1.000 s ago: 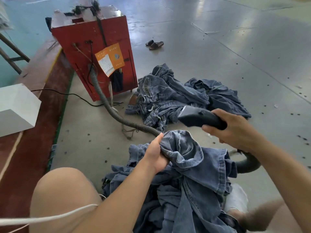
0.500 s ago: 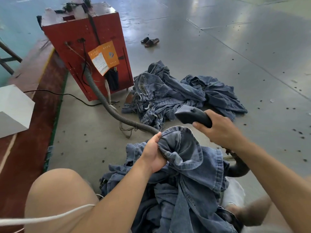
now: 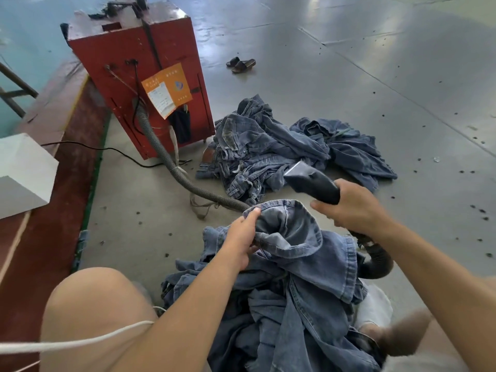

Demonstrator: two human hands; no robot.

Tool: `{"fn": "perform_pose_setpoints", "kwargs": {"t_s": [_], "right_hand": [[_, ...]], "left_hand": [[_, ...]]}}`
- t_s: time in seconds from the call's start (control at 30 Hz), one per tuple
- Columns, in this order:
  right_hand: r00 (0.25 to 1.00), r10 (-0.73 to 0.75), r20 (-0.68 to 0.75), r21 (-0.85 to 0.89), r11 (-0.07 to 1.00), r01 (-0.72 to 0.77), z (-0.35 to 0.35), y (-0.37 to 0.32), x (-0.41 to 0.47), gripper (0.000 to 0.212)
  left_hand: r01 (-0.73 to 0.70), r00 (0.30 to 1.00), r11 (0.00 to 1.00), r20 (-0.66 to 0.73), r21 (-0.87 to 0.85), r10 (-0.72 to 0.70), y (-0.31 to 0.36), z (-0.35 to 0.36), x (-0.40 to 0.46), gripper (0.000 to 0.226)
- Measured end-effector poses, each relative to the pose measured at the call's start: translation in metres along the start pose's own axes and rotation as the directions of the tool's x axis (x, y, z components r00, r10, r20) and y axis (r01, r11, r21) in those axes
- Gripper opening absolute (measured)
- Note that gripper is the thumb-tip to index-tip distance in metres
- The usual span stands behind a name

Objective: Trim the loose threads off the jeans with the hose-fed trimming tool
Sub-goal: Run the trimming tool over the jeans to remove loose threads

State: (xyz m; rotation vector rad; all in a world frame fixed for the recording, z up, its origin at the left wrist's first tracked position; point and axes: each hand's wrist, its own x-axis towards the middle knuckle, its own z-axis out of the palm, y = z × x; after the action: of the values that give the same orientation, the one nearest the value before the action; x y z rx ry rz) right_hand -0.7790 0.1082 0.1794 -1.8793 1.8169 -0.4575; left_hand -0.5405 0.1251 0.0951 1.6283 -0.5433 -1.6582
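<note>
Blue jeans (image 3: 303, 267) lie bunched between my knees, one hemmed leg opening lifted toward me. My left hand (image 3: 243, 238) grips the left edge of that opening, thumb on top of the fold. My right hand (image 3: 354, 208) holds the black trimming tool (image 3: 312, 181) just above and behind the hem, its flat blade end pointing away to the upper left, not touching the cloth. A ribbed grey hose (image 3: 171, 165) runs from the red machine (image 3: 139, 73) across the floor and passes behind the jeans; a black hose section (image 3: 375, 260) curves out below my right wrist.
A pile of other blue jeans (image 3: 284, 149) lies on the grey floor beyond the tool. A black cable (image 3: 88, 147) crosses from the machine to the left. A white box (image 3: 24, 173) sits on the red ledge at left. Sandals (image 3: 241, 65) lie farther off.
My right hand has lifted the tool slightly, away from the hem. My left hand keeps its grip on the leg opening.
</note>
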Motion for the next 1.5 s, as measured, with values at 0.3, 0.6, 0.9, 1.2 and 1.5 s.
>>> {"fn": "perform_pose_setpoints", "kwargs": {"t_s": [0.3,0.6,0.9,1.2,1.5], "right_hand": [[0.983,-0.075,0.167,-0.023,0.997,0.080,0.019,-0.010,-0.017,0.059],[0.996,-0.048,0.070,-0.070,0.996,0.053,0.052,0.001,-0.022,0.038],[0.983,-0.057,0.172,0.304,0.953,0.002,0.024,-0.001,-0.020,0.021],[0.986,0.141,0.093,0.265,0.951,-0.161,0.034,0.013,0.006,0.022],[0.996,0.009,-0.088,0.085,0.996,-0.001,0.042,0.010,0.010,0.048]], "left_hand": [[0.085,0.996,0.972,0.055,-0.219,-0.075,0.013,0.000,-0.007,0.011],[0.072,0.997,0.751,0.026,-0.657,-0.074,0.024,-0.005,0.001,0.057],[-0.628,0.778,0.574,0.412,0.525,0.474,-0.008,-0.005,0.004,0.065],[-0.745,0.667,0.515,0.453,0.425,0.591,-0.001,-0.009,0.004,0.040],[0.000,0.988,0.991,0.155,-0.132,0.020,-0.009,0.002,0.011,0.030]]}}
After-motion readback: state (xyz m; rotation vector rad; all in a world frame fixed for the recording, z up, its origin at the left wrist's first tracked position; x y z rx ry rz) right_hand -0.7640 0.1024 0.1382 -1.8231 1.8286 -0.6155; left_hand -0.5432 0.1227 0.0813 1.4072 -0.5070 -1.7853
